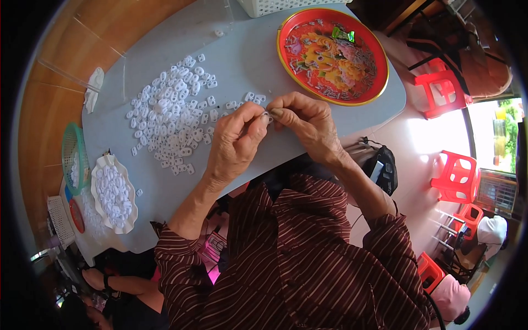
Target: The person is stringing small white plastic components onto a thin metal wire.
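Near the table's front edge, my left hand (238, 137) and my right hand (309, 122) meet, thumbs and forefingers pinched together. Between the left fingertips is a small white plastic piece (268, 116), mostly covered by the fingers. The right fingertips press at the same spot; whatever they grip is too small to make out. A wide heap of white plastic pieces (170, 104), oval with holes, spreads to the left of my hands. A few loose pieces (253, 97) lie just beyond my fingers. Behind my right hand, a round red floral tray (379, 82) holds many small thin metallic-looking parts.
A scalloped white dish (132, 217) heaped with white pieces stands at the left, beside a green mesh basket (67, 148). A white perforated basket (275, 6) sits at the far edge. Another person's arm (135, 285) shows lower left. Red stools (455, 177) stand at the right.
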Demonstrator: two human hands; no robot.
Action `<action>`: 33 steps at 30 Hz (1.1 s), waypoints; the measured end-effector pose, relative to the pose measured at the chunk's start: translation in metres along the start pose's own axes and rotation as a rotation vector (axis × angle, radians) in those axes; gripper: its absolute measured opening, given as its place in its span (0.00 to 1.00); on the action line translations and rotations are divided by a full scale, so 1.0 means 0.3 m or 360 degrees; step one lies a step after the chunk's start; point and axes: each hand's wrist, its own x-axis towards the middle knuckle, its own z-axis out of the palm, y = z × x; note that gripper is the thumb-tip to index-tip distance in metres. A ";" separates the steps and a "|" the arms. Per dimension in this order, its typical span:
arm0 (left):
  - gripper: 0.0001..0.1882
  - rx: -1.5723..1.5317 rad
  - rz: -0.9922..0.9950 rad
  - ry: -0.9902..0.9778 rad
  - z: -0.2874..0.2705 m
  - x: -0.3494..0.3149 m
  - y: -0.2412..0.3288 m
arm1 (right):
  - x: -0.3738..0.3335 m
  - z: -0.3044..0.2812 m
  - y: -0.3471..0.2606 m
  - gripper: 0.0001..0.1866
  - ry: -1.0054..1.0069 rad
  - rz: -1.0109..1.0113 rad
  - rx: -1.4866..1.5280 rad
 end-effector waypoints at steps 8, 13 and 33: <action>0.05 -0.0174 -0.0069 -0.0030 -0.004 -0.006 0.010 | -0.006 0.009 -0.029 0.10 -0.0017 -0.0013 -0.0470; 0.05 0.0012 0.0022 0.0029 0.003 -0.011 0.014 | -0.005 0.038 -0.050 0.11 0.0108 -0.0083 -0.0743; 0.06 0.0045 0.0074 0.0011 0.002 -0.009 0.006 | -0.006 0.021 -0.045 0.11 0.0017 -0.0078 -0.0711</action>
